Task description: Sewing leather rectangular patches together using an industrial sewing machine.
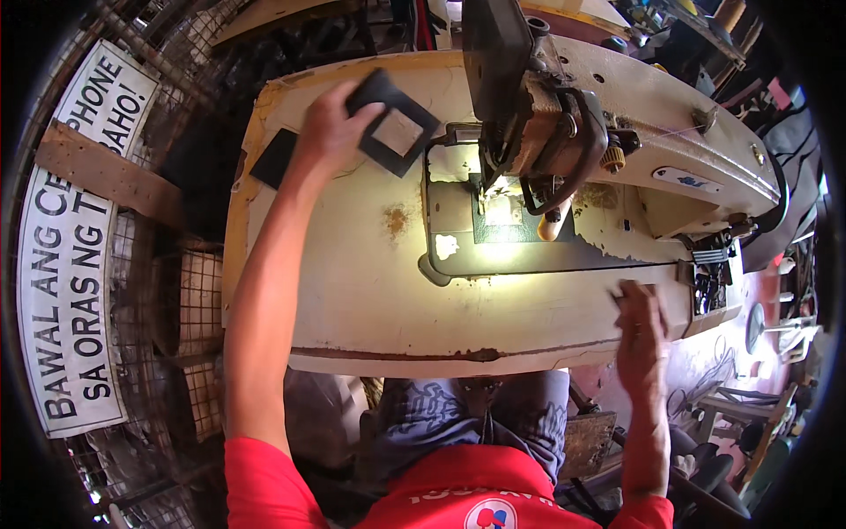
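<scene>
My left hand point(333, 123) is closed on the edge of a black flat piece with a pale square in its middle point(397, 132), held at the far left of the sewing machine table. Close to that wrist, another dark flat piece point(275, 157) lies on the tabletop. The sewing machine point(564, 132) stands to the right, its lamp lighting the needle area. A dark piece point(529, 231) lies under the presser foot. Over the table's near right part is my right hand point(641, 331), slightly blurred, with its fingers apart and nothing visible in them.
The worn pale tabletop point(352, 300) ends in a chipped near edge above my lap. A wire mesh wall with a white sign point(70, 309) runs along the left. At the right stand a stool frame point(749, 414) and a white fan point(758, 328).
</scene>
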Demonstrator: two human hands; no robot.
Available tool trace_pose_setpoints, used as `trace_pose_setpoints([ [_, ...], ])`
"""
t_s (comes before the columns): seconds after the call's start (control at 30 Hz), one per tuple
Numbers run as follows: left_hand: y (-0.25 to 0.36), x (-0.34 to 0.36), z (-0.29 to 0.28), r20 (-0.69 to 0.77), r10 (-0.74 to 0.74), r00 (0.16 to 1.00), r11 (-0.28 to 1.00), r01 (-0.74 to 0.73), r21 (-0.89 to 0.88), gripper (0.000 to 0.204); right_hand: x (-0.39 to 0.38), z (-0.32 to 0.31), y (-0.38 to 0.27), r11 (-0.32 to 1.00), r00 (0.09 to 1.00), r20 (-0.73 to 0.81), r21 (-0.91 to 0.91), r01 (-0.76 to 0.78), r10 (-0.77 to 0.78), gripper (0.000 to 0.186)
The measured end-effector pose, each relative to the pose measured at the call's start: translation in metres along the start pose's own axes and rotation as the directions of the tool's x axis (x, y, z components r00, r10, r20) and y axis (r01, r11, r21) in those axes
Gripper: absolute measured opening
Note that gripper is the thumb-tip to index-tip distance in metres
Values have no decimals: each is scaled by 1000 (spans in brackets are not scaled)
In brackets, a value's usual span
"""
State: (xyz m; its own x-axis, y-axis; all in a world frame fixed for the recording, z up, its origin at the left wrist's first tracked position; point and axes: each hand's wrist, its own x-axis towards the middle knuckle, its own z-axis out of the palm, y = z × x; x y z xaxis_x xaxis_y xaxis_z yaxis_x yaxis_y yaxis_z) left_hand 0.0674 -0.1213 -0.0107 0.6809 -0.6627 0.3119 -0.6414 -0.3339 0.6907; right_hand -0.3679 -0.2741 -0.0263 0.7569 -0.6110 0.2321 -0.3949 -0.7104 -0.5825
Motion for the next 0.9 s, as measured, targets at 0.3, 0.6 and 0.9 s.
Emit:
trace_pose_setpoints([
  [0.3, 14, -121, -5, -268, -36, 963, 962, -39, -270, 26, 71, 120, -115, 949, 970, 125, -214, 230, -206, 30],
  [0.6, 18, -126, 8, -245, -64, 967, 870, -66, -488, 23, 108, 172, -104, 996, 991, 101, 47, 80, -85, 21],
  [0.9, 9, -70, -99, 632, -33, 774, 989, 118, -93, 43, -2, 1, 35, 913, 991, -46, -397, 95, -123, 33],
])
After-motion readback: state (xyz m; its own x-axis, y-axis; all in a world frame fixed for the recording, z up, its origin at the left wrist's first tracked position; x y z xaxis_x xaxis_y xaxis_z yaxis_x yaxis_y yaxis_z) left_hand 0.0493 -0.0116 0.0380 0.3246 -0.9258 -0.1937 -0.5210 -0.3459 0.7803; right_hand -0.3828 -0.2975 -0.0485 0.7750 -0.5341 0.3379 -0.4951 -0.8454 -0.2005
